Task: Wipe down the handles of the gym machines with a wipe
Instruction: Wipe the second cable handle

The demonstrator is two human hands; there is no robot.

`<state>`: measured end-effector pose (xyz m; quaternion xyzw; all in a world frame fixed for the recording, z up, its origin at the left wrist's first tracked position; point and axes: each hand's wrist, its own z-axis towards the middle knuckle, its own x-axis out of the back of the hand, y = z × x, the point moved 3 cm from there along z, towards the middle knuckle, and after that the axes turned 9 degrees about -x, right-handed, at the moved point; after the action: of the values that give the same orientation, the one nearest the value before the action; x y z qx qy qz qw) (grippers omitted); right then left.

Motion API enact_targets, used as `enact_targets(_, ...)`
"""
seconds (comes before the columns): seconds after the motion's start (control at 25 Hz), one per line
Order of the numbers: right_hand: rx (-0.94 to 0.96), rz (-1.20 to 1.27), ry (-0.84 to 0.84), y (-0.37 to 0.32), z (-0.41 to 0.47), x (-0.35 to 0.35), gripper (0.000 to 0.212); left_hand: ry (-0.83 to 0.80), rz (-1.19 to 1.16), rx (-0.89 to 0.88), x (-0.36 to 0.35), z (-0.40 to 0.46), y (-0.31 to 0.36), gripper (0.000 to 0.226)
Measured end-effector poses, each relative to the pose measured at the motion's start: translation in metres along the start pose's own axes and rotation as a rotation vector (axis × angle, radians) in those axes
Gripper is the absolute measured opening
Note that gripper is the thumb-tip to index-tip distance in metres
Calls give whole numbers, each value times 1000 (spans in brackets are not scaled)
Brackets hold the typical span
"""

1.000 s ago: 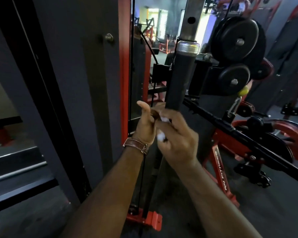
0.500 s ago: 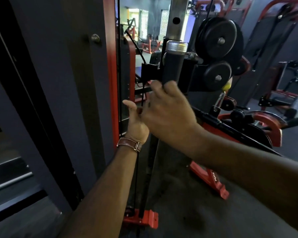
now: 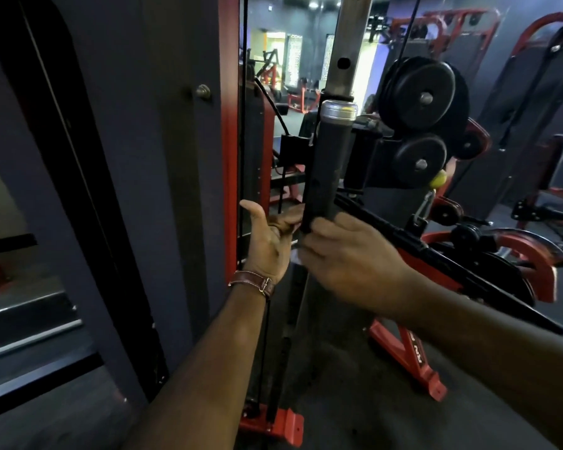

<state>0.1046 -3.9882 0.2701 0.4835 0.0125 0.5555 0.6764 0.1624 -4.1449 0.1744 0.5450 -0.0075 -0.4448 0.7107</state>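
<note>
At handle (image 3: 325,170) base: right hand (image 3: 348,254) curled, apparently gripping; left hand (image 3: 270,241) open.

head cam | faces forward-down | close on hands (image 3: 306,251) | single view

The dark grey gym floor (image 3: 355,401) carries the machines. A red base bracket (image 3: 273,425) of the cable machine sits on it at the bottom centre, with a thin black rod rising from it. To the right, a red angled frame foot (image 3: 416,362) with white lettering rests on the floor. Farther back, a small red bench frame (image 3: 298,100) stands on the same floor
</note>
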Motion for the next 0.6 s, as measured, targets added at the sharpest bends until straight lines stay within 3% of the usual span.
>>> enact_targets(0.04,-123,258,1,11,-14,-10,18,-16,110,3,-4,1,-1,111)
enact_targets(0.16,-911,1015,76,38,-31,-30,20,-80,254,-68,-18,-5,15,127)
enact_targets(0.24,-1085,1254,19,44,-17,-42,28,-37,310,-120,-19,-3,19,116)
enact_targets(0.32,-1074,1295,-46,52,3,-43,31,-32,315,-103,-13,1,17,113)
enact_targets(0.4,-991,1216,-221,68,21,-48,23,-35,295,-114,-13,0,17,115)
enact_targets(0.48,-829,1040,-434,78,38,-56,30,-2,267,-112,-15,-1,17,120)
enact_targets(0.6,-565,1063,-623,84,58,-65,45,30,274,-114,-17,-3,18,126)
